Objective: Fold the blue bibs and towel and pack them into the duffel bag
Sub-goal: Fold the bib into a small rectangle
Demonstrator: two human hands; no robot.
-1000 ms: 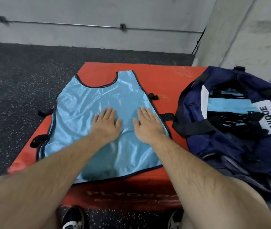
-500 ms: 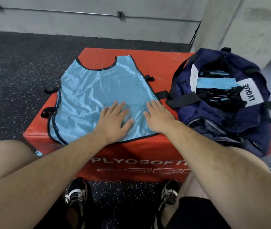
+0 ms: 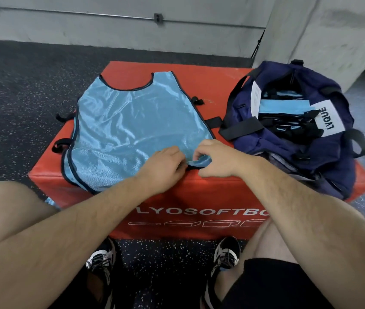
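A light blue bib (image 3: 130, 123) with dark trim and black side straps lies spread flat on the red foam box (image 3: 199, 210). My left hand (image 3: 163, 168) and my right hand (image 3: 215, 159) meet at the bib's near right corner, fingers curled. Both pinch the hem there, and a small flap of it is lifted between them. To the right, the navy duffel bag (image 3: 288, 143) stands open on the box, with folded blue bibs (image 3: 281, 107) and black straps inside.
A white LVQUE label (image 3: 328, 119) shows on the bag. Speckled black rubber floor (image 3: 16, 90) surrounds the box. A concrete wall (image 3: 110, 30) runs behind and a pillar (image 3: 333, 36) stands at the back right. My knees and shoes (image 3: 101, 262) are in front of the box.
Both hands slid from lying flat on the bib down to its near right corner and curled onto the hem, lifting it. The camera view pulled back and tilted down.
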